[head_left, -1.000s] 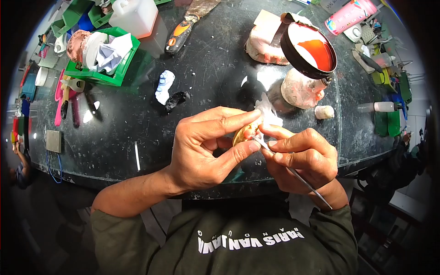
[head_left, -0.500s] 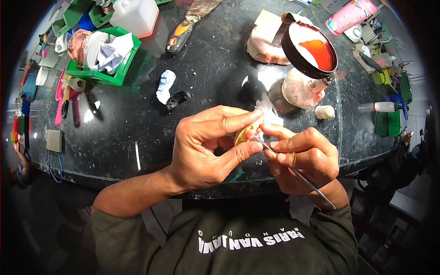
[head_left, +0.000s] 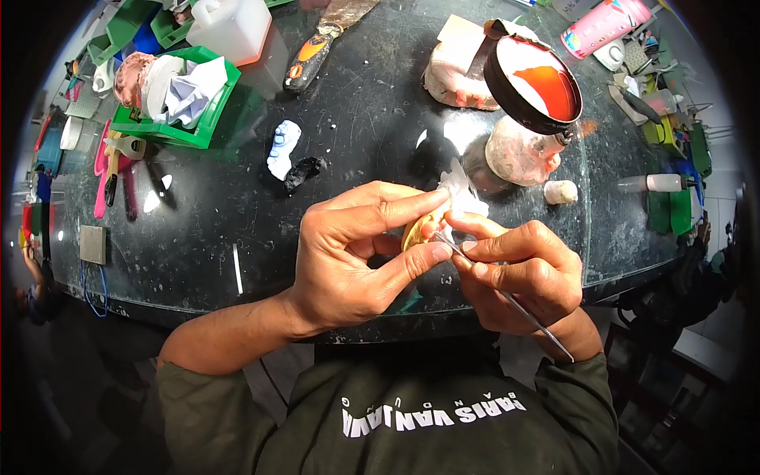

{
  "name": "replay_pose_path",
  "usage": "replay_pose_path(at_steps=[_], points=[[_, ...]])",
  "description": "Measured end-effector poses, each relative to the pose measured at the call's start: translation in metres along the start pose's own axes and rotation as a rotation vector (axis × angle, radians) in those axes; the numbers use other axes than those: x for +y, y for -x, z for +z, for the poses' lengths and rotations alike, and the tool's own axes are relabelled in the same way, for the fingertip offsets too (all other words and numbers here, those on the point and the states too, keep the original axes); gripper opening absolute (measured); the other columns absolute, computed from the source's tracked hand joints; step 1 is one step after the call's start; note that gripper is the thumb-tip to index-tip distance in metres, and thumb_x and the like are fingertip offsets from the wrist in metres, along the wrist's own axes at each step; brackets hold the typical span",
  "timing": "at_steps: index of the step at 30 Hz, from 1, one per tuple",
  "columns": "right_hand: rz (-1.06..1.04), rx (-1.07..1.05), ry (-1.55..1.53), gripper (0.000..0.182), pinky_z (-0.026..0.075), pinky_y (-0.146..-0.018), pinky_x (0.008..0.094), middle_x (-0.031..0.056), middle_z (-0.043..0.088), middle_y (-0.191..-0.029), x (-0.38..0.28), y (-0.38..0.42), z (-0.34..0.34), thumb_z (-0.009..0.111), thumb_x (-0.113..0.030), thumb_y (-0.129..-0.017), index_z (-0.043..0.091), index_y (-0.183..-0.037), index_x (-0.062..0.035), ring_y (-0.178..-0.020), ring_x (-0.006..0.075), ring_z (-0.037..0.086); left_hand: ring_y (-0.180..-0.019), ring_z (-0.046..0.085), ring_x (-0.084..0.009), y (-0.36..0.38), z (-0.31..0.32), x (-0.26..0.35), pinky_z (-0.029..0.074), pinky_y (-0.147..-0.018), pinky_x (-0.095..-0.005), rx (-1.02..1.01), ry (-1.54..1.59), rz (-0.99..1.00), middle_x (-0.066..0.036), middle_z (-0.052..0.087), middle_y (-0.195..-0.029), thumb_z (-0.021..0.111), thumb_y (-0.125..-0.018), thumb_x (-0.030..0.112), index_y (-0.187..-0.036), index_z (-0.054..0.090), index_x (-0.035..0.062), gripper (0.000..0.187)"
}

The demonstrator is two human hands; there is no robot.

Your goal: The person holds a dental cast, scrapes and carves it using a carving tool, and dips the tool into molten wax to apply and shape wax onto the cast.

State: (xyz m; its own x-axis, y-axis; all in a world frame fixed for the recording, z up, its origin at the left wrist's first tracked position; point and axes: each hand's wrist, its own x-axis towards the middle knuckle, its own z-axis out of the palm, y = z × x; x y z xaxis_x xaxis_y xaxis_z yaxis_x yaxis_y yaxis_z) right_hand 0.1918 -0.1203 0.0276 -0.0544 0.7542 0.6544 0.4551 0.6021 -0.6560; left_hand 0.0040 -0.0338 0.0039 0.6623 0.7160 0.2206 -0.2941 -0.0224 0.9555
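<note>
My left hand is closed around a small yellowish dental cast with pink material on it, pinched between thumb and fingers. Much of the cast is hidden by the fingers. In my right hand is a thin metal carving tool, gripped like a pen. Its tip meets the pink part of the cast, and its other end points down toward my right wrist. Just beyond the fingertips, a crumpled white tissue lies against the cast. A blue-and-white dental piece and a black lump rest farther left.
A black-rimmed pan with red material stands above a stained plaster-like base at the right, with a small whitish cap nearby. Left are a green bin, a white jug and an orange-and-black-handled scraper.
Both hands stay in nearly the same pose, still holding the cast and the carving tool. The whole view has shifted very slightly.
</note>
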Motion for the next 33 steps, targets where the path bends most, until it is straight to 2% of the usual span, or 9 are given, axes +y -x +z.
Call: replay_pose_path(at_steps=[12, 24, 33], points=[[0.004, -0.019, 0.044, 0.018, 0.064, -0.087, 0.0461, 0.0157, 0.065, -0.084, -0.0022, 0.0009, -0.0001, 0.075, 0.016, -0.078, 0.064, -0.082, 0.0028, -0.085, 0.0308, 0.076, -0.102, 0.066, -0.0159, 0.0, 0.0, 0.0018, 0.063, -0.083, -0.0255, 0.016, -0.014, -0.012, -0.017, 0.064, -0.118, 0.074, -0.087, -0.01, -0.126, 0.066, -0.0038, 0.041], [0.005, -0.005, -0.015, 0.019, 0.063, -0.089, 0.0509, 0.0165, 0.066, -0.083, -0.0006, -0.0023, -0.0005, 0.074, 0.017, -0.079, 0.062, -0.084, 0.0031, -0.08, 0.0238, 0.073, -0.104, 0.066, -0.017, 0.0001, 0.0013, 0.0021, 0.064, -0.085, -0.0264, 0.028, 0.014, -0.006, -0.017, 0.064, -0.119, 0.074, -0.087, -0.009, -0.126, 0.066, -0.0041, 0.041], [0.001, -0.024, -0.038, 0.019, 0.062, -0.089, 0.0519, 0.0165, 0.066, -0.083, -0.0001, -0.0024, -0.0015, 0.074, 0.017, -0.08, 0.062, -0.085, 0.0032, -0.079, 0.0233, 0.073, -0.105, 0.066, -0.0176, -0.0002, 0.0001, 0.0033, 0.064, -0.086, -0.0274, 0.008, -0.019, 0.005, -0.017, 0.063, -0.12, 0.074, -0.087, -0.009, -0.128, 0.065, -0.0039, 0.042]])
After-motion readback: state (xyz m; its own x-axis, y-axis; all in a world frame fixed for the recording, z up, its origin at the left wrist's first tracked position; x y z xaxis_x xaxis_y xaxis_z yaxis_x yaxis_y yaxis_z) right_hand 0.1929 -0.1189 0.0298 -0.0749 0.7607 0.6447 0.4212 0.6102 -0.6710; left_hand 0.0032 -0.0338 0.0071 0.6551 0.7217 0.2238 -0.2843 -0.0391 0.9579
